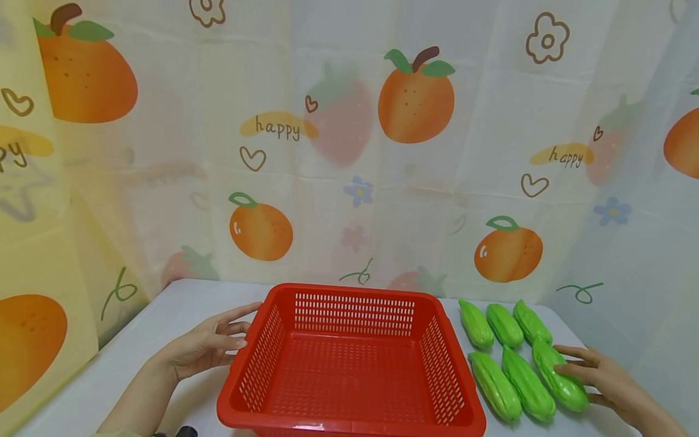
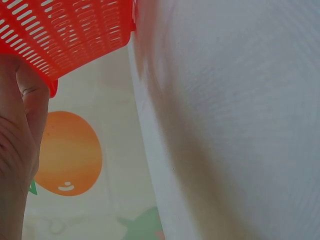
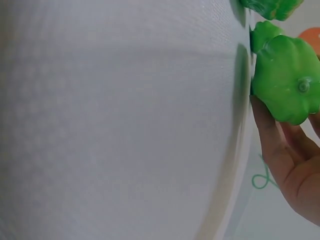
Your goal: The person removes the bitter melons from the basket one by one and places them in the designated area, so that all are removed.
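A red plastic basket with slotted walls stands in the middle of the table in the head view, with nothing inside. My left hand rests its loosely bent fingers against the basket's left side, near the rim; the left wrist view shows them beside the slotted wall. Several green ridged gourds lie in two rows to the basket's right. My right hand grips the front-right gourd, fingers on its right side and top. In the right wrist view this gourd shows its end, with the thumb below it.
A white-covered table carries everything. Behind it hangs a curtain printed with oranges, flowers and hearts. Beside the held gourd lie a front-middle gourd and a front-left one. A small black object shows at the bottom edge.
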Available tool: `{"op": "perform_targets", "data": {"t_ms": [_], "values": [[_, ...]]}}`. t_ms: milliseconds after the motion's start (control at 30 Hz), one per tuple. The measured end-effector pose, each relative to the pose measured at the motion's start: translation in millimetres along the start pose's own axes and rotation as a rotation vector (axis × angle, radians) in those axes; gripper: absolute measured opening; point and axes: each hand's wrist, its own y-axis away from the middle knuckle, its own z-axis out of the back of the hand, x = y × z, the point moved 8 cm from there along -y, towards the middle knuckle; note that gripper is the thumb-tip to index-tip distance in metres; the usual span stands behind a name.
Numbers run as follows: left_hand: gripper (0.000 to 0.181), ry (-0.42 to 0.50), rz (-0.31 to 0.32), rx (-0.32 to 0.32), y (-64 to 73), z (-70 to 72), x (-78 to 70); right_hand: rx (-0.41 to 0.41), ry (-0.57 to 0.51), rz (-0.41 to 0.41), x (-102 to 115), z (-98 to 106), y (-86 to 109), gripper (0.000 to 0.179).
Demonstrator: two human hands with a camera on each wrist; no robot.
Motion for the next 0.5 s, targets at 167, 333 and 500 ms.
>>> {"op": "perform_targets", "data": {"t_ms": [167,333,500], "values": [[0.065,0.0,-0.009,0.009,0.7,0.1,-0.3,0.016,0.003,0.01,-0.1,-1.3,-0.1,0.078],[0.065,0.005,-0.027,0.022,1.3,-0.5,-1.2,0.015,0.01,0.009,-0.8,-4.3,-1.4,0.082],[0.064,0.009,-0.034,0.031,1.8,-1.7,-1.5,0.013,0.014,0.009,-2.6,-5.1,-2.8,0.083]]}}
